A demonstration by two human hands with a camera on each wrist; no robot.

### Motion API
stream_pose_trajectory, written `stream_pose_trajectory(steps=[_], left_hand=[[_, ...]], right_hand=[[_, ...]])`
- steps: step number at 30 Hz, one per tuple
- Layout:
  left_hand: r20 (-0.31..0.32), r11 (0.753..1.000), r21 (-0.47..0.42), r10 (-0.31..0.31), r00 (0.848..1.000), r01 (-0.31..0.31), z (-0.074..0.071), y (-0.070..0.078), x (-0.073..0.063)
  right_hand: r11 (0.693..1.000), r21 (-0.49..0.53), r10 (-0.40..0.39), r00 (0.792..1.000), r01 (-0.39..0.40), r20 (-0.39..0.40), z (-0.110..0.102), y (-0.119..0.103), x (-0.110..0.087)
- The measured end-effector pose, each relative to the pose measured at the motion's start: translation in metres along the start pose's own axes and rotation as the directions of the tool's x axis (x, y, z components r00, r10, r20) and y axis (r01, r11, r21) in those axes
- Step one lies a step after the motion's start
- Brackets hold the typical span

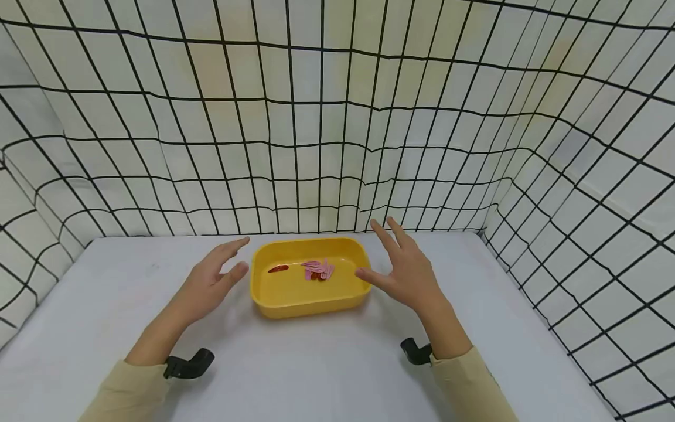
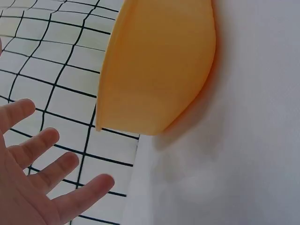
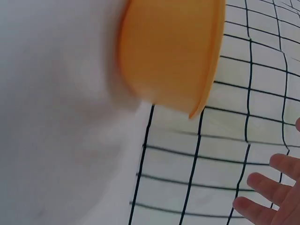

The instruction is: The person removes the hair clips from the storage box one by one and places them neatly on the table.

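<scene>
While between left hand (image 1: 211, 282) and right hand (image 1: 408, 271), yellow tray (image 1: 282, 289).

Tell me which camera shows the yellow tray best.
The head view: it frames the whole yellow tray and the pink pieces inside, though the right hand slightly overlaps its rim. Both wrist views show only part of its outer wall, cut off at the top.

Tray (image 1: 287, 290): smooth plastic, semi-gloss, soft highlights inside. Red piece (image 1: 278, 268) looks shiny; pink bits (image 1: 318, 267) look matt, material too small to tell. Desk (image 1: 306, 369): smooth, matt. Wall (image 1: 307, 123): matt, cloth-like sheet. Sleeves (image 1: 123, 392): matt cloth. Wrist mounts (image 1: 195, 364): plastic, low sheen.
</scene>
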State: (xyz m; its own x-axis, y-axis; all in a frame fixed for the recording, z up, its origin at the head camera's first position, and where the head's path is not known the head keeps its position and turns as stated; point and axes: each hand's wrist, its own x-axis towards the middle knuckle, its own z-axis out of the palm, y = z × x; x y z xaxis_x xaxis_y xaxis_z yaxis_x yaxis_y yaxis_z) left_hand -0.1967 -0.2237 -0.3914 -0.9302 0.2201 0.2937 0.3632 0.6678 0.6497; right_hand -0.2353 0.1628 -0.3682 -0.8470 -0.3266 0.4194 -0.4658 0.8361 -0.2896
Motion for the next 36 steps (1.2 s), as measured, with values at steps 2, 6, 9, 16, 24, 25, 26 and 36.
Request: stream_pose_trajectory(steps=[2, 6, 9, 16, 24, 25, 26, 36], left_hand=[[0.036, 0.995, -0.084, -0.045, 0.998, 0.048, 0.002, -0.004, 0.003], [0.177, 0.928, -0.326, -0.127, 0.976, 0.179, 0.009, -0.014, 0.006], [0.282, 0.848, -0.456, -0.151, 0.948, 0.27, 0.014, -0.022, 0.008], [0.324, 0.819, -0.497, -0.131, 0.937, 0.287, 0.025, -0.033, 0.016], [0.392, 0.757, -0.522, -0.196, 0.899, 0.393, 0.036, -0.041, 0.012], [0.407, 0.739, -0.543, -0.185, 0.895, 0.399, 0.038, -0.043, 0.011], [0.419, 0.717, -0.569, -0.169, 0.892, 0.403, 0.039, -0.044, 0.01], [0.415, 0.667, -0.641, -0.115, 0.902, 0.38, 0.037, -0.046, 0.02]], right_hand=[[0.999, 0.048, 0.006, 1.0, -0.006, 0.015, 0.005, -0.005, 0.007], [0.99, 0.139, -0.006, 0.999, -0.001, 0.05, 0.017, -0.016, 0.022], [0.984, 0.176, -0.023, 0.997, 0.01, 0.072, 0.026, -0.023, 0.033], [0.955, 0.296, -0.04, 0.992, 0.003, 0.12, 0.039, -0.031, 0.054], [0.885, 0.427, 0.08, 0.965, -0.184, 0.25, 0.051, -0.04, 0.06], [0.886, 0.42, 0.087, 0.96, -0.196, 0.265, 0.053, -0.04, 0.059], [0.888, 0.413, 0.087, 0.957, -0.2, 0.276, 0.056, -0.039, 0.058], [0.936, 0.308, 0.059, 0.939, -0.17, 0.338, 0.082, -0.029, 0.064]])
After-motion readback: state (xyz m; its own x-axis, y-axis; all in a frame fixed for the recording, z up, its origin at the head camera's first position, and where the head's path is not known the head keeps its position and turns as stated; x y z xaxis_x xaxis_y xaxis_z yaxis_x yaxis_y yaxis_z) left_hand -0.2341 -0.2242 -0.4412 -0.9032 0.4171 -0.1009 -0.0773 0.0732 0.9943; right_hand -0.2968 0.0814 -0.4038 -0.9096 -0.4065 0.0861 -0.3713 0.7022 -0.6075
